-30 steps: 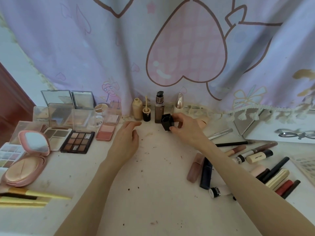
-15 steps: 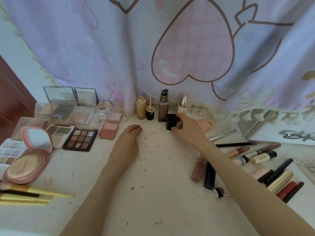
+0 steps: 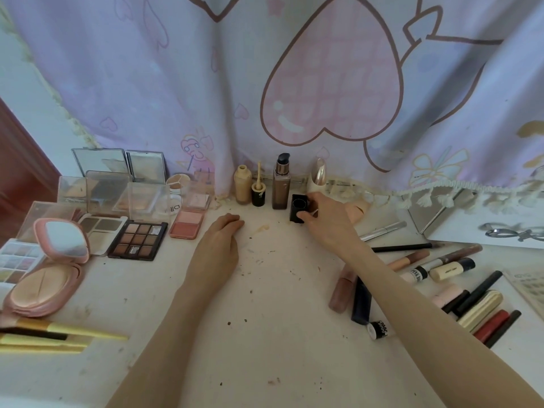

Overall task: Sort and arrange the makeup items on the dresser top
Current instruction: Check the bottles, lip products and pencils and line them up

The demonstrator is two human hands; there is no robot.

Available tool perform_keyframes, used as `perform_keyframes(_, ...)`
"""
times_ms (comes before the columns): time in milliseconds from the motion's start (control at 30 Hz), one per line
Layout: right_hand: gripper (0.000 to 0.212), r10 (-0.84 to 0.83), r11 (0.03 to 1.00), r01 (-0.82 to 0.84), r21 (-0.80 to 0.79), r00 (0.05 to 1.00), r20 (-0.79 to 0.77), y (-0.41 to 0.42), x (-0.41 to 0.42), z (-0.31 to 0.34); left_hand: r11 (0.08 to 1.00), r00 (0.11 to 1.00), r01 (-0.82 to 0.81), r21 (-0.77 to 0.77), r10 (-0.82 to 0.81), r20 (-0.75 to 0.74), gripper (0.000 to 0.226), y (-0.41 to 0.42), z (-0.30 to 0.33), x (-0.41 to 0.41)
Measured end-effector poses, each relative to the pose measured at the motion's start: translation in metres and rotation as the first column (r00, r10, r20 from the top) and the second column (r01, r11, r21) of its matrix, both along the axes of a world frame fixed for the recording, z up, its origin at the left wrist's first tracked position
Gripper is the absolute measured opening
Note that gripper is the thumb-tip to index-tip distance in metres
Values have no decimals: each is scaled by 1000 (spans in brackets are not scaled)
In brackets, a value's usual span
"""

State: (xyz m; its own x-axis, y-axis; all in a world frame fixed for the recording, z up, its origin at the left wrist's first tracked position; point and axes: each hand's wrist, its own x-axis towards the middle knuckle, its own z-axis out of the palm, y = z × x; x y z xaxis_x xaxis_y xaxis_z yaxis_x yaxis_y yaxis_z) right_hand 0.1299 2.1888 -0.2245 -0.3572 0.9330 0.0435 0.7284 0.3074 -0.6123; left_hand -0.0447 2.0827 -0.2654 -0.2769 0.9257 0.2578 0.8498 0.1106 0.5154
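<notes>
My right hand (image 3: 325, 220) grips a small black square container (image 3: 298, 208), which stands on the dresser top (image 3: 265, 319) at the right end of a back row. That row holds a beige bottle (image 3: 243, 184), a small black pot with a stick (image 3: 258, 192), a brown pump bottle (image 3: 280, 187) and a white-gold tube (image 3: 318, 175). My left hand (image 3: 219, 245) rests palm down on the dresser, fingers loosely curled, holding nothing.
Open palettes (image 3: 138, 239), a blush (image 3: 187, 223), clear cases and a pink compact (image 3: 47, 278) fill the left side. Yellow brushes (image 3: 59, 338) lie front left. Lipsticks, pencils and tubes (image 3: 459, 293) are scattered on the right. A curtain hangs behind; a mirror edge (image 3: 435, 213) is far right.
My right hand has carried the black container back toward the curtain and set it down beside the brown pump bottle. The left hand has stayed put.
</notes>
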Motion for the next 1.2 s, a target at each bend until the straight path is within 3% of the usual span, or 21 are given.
perform_keyframes(267,27,-47,993,39,111,997,67,1,-5,-1,1000,991,30,-9,-31,-128,45,-2,-1,0)
perform_keyframes(767,24,-101,990,96,102,994,39,10,-17,-5,999,982,33,-9,-34,-184,43,0,-3,0)
perform_keyframes(933,25,-121,985,124,120,992,-37,5,-4,-2,999,981,32,-13,-34,-188,42,0,-5,-1)
perform_keyframes(1100,24,-239,951,256,171,964,-115,11,13,4,999,981,31,-4,-32,-190,42,1,-6,-2)
perform_keyframes(1200,35,-269,947,289,138,952,-150,20,15,3,1000,983,28,4,-27,-181,42,0,-6,-1)
